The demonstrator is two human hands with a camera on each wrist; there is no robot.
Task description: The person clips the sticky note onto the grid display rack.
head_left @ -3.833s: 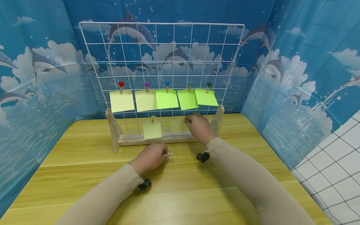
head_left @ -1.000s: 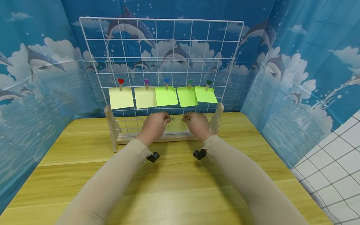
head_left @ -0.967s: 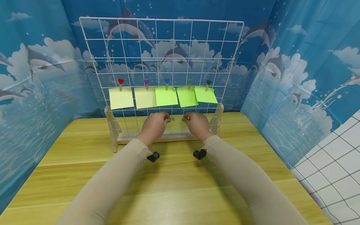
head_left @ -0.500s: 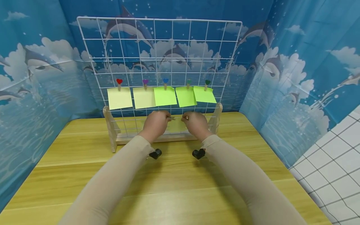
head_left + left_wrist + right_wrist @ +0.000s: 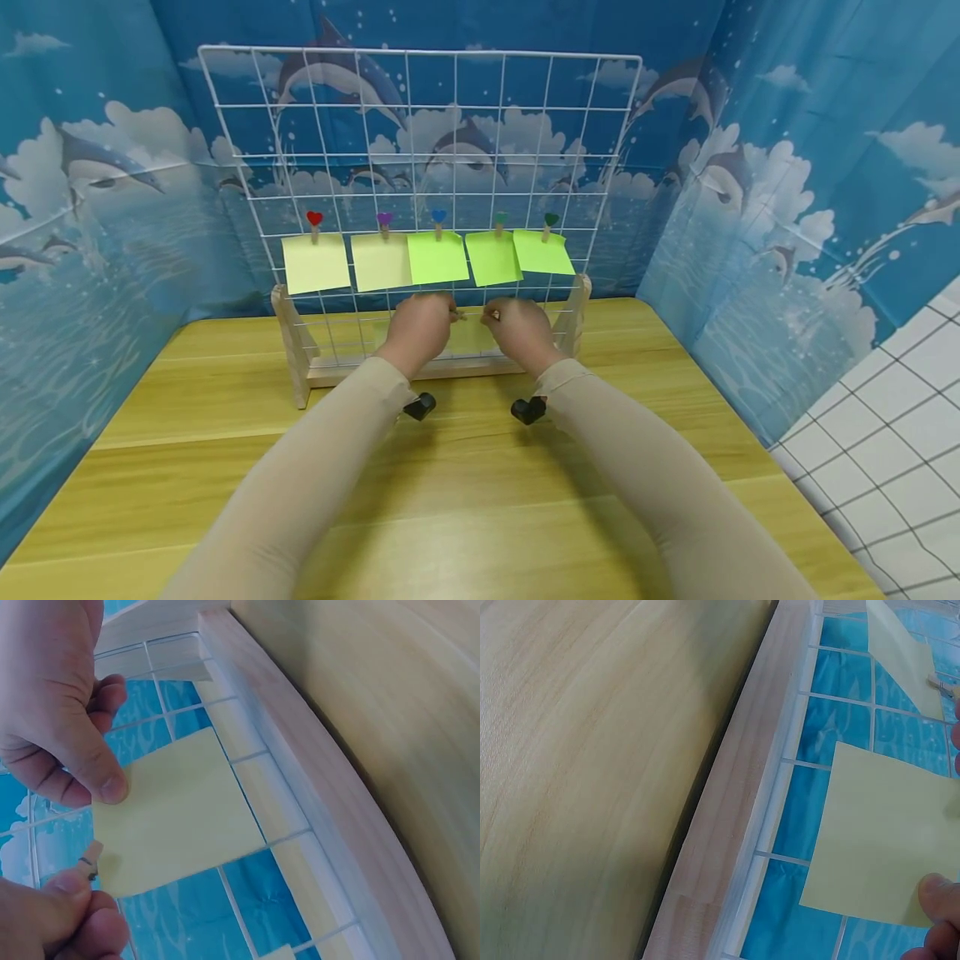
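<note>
My left hand [image 5: 420,327] pinches a small wooden clothespin [image 5: 91,859] at the left top corner of a pale yellow sticky note [image 5: 176,814]. On the note's other side, my right hand [image 5: 522,330] pinches its edge, thumb [image 5: 939,897] flat on the paper. The note lies against the lower part of a white wire grid [image 5: 455,154]. Another pale yellow note [image 5: 909,661] hangs just left of it, mostly hidden behind my left hand in the head view.
Higher on the grid hangs a row of yellow and green notes [image 5: 437,258], each under a heart-topped clothespin [image 5: 314,223]. The grid stands in a wooden base [image 5: 337,376] on a wood-grain table [image 5: 480,500]. Dolphin-print curtains [image 5: 750,208] surround it.
My left hand has risen from low over the table to the grid, bringing the clothespin to the note, and lately edged slightly rightward. My right hand keeps holding the note.
</note>
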